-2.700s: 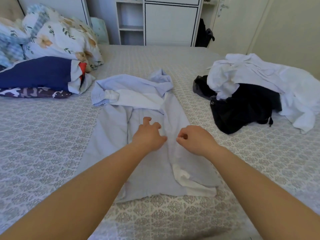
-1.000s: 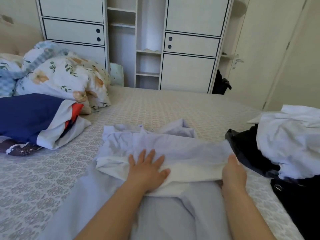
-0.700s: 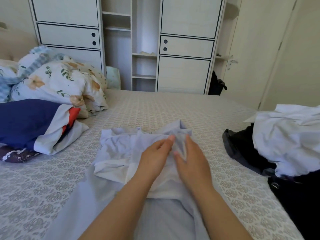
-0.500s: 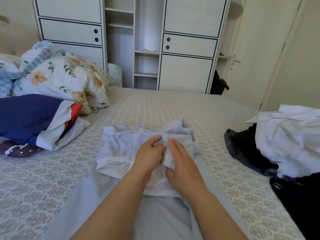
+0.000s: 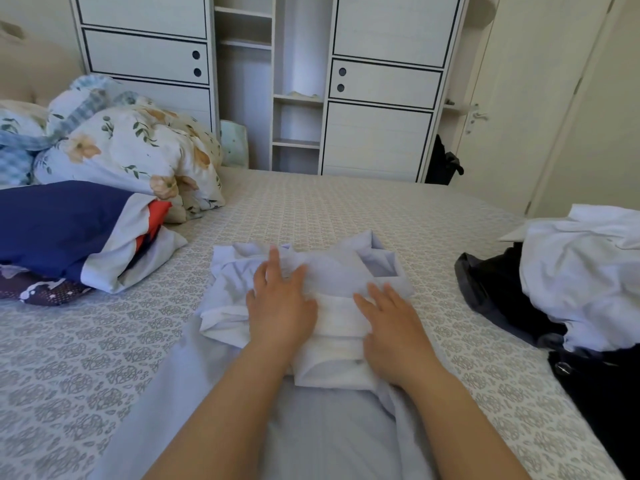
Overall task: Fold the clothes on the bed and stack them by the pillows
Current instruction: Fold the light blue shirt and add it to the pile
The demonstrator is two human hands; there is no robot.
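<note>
Left hand and right hand are pressing flat, fingers straight, on the pale blue shirt.
The shirt is lying mid-bed, pillows sitting far left, white and black clothes piling at right.

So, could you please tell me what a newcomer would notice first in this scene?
Both hands, left hand and right hand, press flat on a pale blue cotton shirt mid-bed. A heap of white cloth over black clothes lies right; a navy, white and red folded garment sits left beside floral pillows.
</note>
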